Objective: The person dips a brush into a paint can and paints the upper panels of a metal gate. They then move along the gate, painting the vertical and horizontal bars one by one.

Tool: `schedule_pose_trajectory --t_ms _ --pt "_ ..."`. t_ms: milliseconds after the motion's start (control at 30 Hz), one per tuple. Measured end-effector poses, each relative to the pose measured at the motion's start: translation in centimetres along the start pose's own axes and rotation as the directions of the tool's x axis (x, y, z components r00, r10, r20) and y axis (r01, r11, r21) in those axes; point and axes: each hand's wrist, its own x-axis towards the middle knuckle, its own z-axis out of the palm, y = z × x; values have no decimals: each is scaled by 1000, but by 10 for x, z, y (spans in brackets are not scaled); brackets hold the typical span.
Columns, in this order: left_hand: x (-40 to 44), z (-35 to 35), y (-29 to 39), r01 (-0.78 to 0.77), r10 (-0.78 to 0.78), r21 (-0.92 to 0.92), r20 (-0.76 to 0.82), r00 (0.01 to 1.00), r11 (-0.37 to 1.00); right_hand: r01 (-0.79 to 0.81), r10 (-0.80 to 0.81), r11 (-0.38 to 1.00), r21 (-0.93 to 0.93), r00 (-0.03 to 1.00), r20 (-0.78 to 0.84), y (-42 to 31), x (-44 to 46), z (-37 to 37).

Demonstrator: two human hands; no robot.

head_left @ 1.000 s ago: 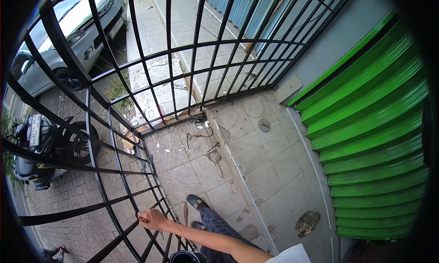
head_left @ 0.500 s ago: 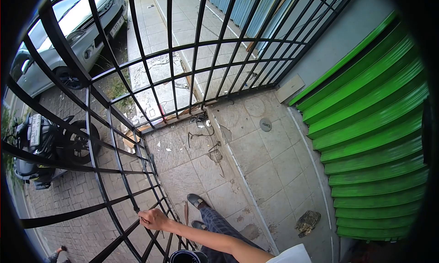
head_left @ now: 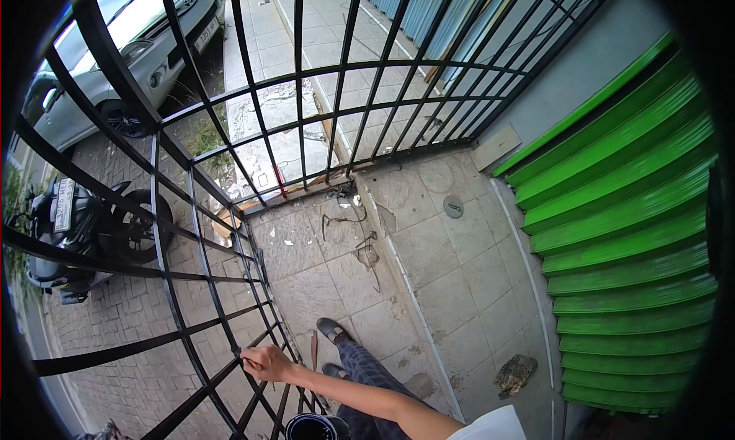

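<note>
My right hand [head_left: 266,363] reaches across from the lower right, fingers closed around a small paintbrush [head_left: 251,363], most of which is hidden in the grip. The brush end meets a bar of the black metal grille [head_left: 222,316] on the left, near where bars cross. Below the hand, at the bottom edge, is an open can [head_left: 312,428] with dark paint inside; what holds it up is out of sight. My left hand does not show.
Beyond the grille stand a motorcycle [head_left: 99,226] and a silver car [head_left: 145,57]. A green corrugated shutter [head_left: 620,226] borders the right side. On the tiled floor lie a rock [head_left: 516,375], bent wires [head_left: 360,249] and a flat brown strip [head_left: 314,350] beside my feet.
My right hand, with the paintbrush, has shifted slightly right and stays at the grille. The whole view has turned a little. Bottom left, the passer-by has almost left the frame.
</note>
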Motion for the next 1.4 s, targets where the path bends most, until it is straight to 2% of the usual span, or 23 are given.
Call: schedule_pose_trajectory --t_ms 33,133,167,200,233,300,367,433,533,633,733,767,867,900,933,1000,1100,1200,1300,1400 --pt "-3 0 0 2 -2 1 -3 1000 1000 -3 4 1000 19 998 -69 -1 0 1" --pt "-11 -2 -3 5 -5 -13 -8 1000 1000 -75 71 996 50 995 72 2 -9 -1" --pt "-17 -4 -6 10 -10 -18 -9 1000 1000 -68 68 998 -2 985 158 5 -11 -3" --pt "-23 -7 -8 13 -14 -16 -16 1000 1000 -27 27 998 50 1000 13 -6 -10 -4" --pt "-31 -11 -10 14 -15 -21 -16 1000 1000 24 -21 999 40 998 -66 -3 -11 -1" --pt "-50 -20 -16 27 -27 -30 -20 999 999 29 -18 998 55 983 -184 -7 -9 -5" --pt "-74 -23 -21 48 -48 -71 1 999 996 -12 13 1000 12 999 -50 -3 -17 -8" --pt "-96 -29 -22 81 -81 -89 1 997 993 -12 7 998 64 996 89 -5 -29 -9" --pt "-110 -31 -29 131 -128 -68 44 991 989 -84 91 992 91 992 -82 -9 -26 -9" --pt "-114 -36 -38 145 -144 -16 79 986 989 -40 36 998 52 996 82 -6 -36 -6" --pt "-111 -35 -32 117 -117 -10 47 992 993 -81 62 989 120 986 157 -2 -31 -7" --pt "-110 -33 -30 107 -106 -32 30 994 994 -155 132 983 100 969 209 3 -21 -10" --pt "-107 -30 -27 77 -77 -71 2 997 994 -41 42 993 111 999 -8 10 24 -11" --pt "-107 -29 -26 71 -72 -79 -2 997 994 -36 41 996 78 997 -63 15 39 -10" --pt "-107 -28 -25 71 -72 -83 -5 997 994 34 -20 996 83 986 -163 17 55 -11" --pt "-104 -27 -20 77 -78 -82 -2 997 994 45 -21 996 77 958 -287 14 71 -14" --pt "-99 -26 -14 93 -92 -73 16 996 993 54 -56 998 -21 995 -86 22 49 -8" --pt "-97 -25 -20 91 -90 -73 21 996 993 107 -115 993 55 976 182 8 26 -15" --pt "-94 -24 -18 91 -89 -60 24 996 994 -52 44 998 32 972 231 3 38 -19" --pt "-91 -24 -17 98 -96 -65 33 995 993 -32 34 999 -18 996 82 18 73 -18"
